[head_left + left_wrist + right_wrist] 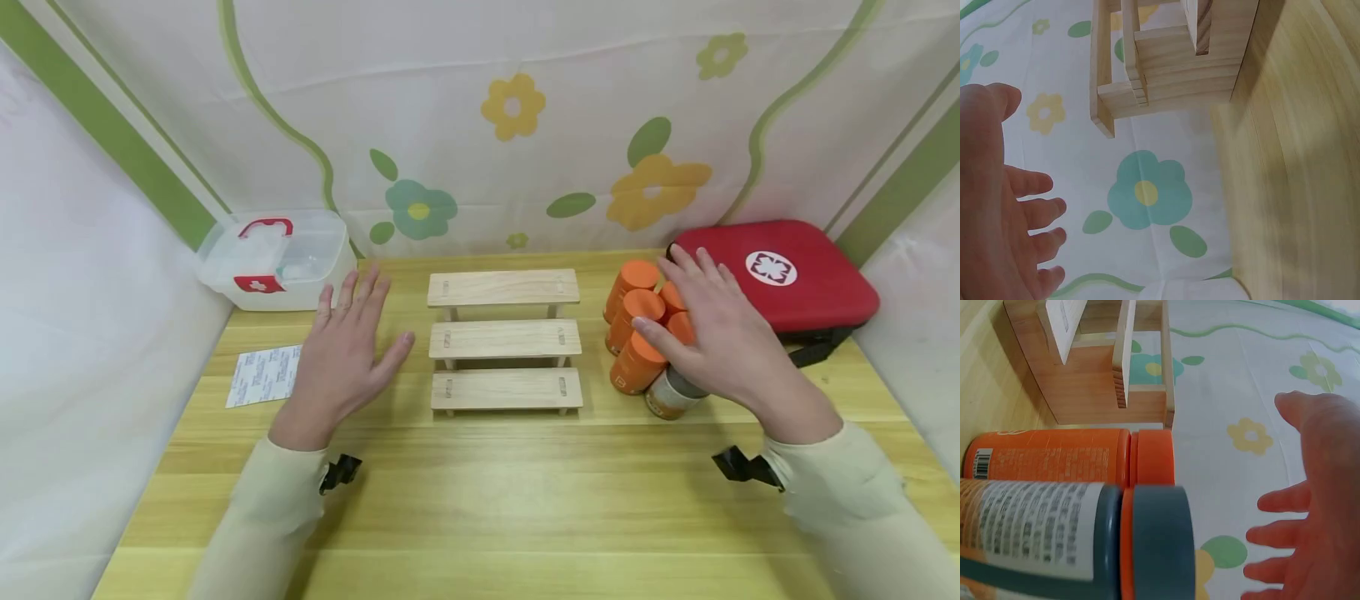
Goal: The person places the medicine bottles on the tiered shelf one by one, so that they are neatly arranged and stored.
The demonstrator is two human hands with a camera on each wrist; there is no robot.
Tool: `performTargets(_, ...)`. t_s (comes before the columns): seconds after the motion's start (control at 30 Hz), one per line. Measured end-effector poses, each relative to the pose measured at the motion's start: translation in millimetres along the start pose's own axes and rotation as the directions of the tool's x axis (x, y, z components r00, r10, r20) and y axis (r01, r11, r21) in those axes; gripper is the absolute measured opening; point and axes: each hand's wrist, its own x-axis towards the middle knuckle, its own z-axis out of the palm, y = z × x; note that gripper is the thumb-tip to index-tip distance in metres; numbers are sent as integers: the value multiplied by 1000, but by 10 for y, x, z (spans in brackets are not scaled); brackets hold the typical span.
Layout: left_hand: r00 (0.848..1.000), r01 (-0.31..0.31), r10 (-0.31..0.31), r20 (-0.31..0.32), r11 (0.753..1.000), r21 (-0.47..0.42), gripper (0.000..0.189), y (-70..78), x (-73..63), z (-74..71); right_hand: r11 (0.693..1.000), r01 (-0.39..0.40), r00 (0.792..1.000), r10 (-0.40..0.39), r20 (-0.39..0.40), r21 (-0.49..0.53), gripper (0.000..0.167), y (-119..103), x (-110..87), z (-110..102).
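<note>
My left hand [341, 362] is held above the table with its fingers spread and nothing in it. Below it lies a white printed sheet [258, 377], partly covered by the hand. My right hand [723, 337] hovers, fingers extended, over several orange-capped bottles [637, 363] and hides some of them. One bottle with a grey cap [672, 395] stands at the front of that group; its printed label [1035, 525] shows large in the right wrist view. Between the hands stands a three-step wooden rack [506, 339], its shelves bare.
At the back left sits a translucent box [311, 283] with a red handle and a red cross label. A red first-aid case [817, 287] with a black strap lies at the back right. Behind the wooden table [495, 500] hangs a flower-printed cloth [450, 100].
</note>
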Motion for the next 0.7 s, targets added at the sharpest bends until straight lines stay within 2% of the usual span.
performTargets(0.17,999,-13,8,-40,994,-105,77,-15,-59,-20,992,-29,997,38,-67,125,84,75,-87,-1)
performTargets(0.27,998,-8,-1,-61,989,-148,74,-25,-93,-22,989,-3,989,25,-145,148,78,123,-129,16)
performTargets(0.47,996,59,-76,-56,962,-265,66,-31,-177,-29,983,50,950,7,-313,175,63,243,-213,79)
performTargets(0.57,993,99,-113,-23,939,-329,59,-28,-207,-41,976,20,942,55,-332,217,59,325,-287,110)
performTargets(0.7,990,139,-135,38,908,-395,50,-36,-214,-33,962,-62,943,144,-301,266,55,455,-435,144)
